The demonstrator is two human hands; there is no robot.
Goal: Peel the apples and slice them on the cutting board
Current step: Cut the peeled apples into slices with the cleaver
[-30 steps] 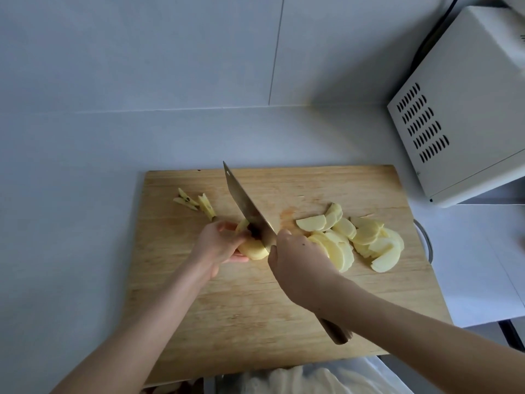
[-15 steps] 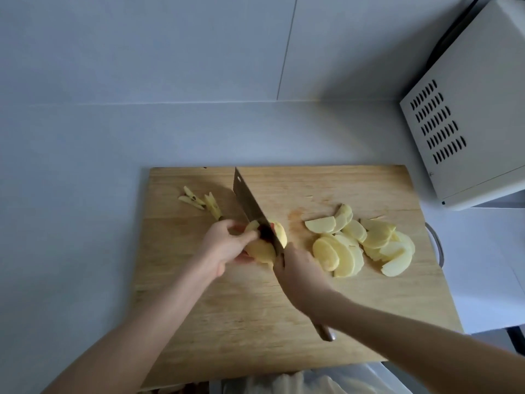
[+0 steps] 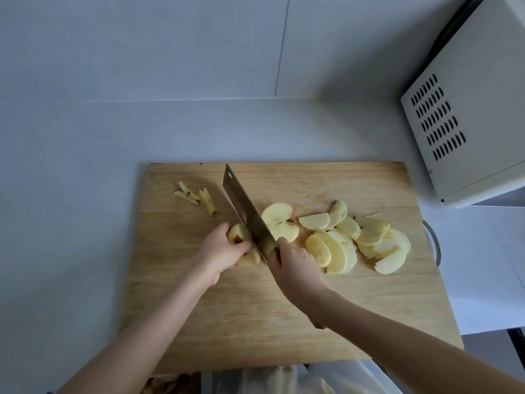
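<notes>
A wooden cutting board (image 3: 255, 322) lies on the grey counter. My left hand (image 3: 220, 253) grips a peeled apple piece (image 3: 240, 236) near the board's middle. My right hand (image 3: 295, 270) grips the handle of a cleaver (image 3: 245, 213), whose blade stands on the board between that piece and a cut apple half (image 3: 279, 221) lying cut face up to its right. A pile of pale apple slices (image 3: 352, 241) lies further right. Core scraps (image 3: 199, 196) sit at the board's far left.
A white microwave (image 3: 477, 109) stands at the right, close to the board's far corner. A metal loop handle (image 3: 433, 240) shows past the board's right edge. White plastic bags (image 3: 298, 379) lie below the board's near edge. The wall runs behind the counter.
The cleaver has gone down through the apple. One half has fallen to the right of the blade, cut face up; my left hand keeps hold of the other piece.
</notes>
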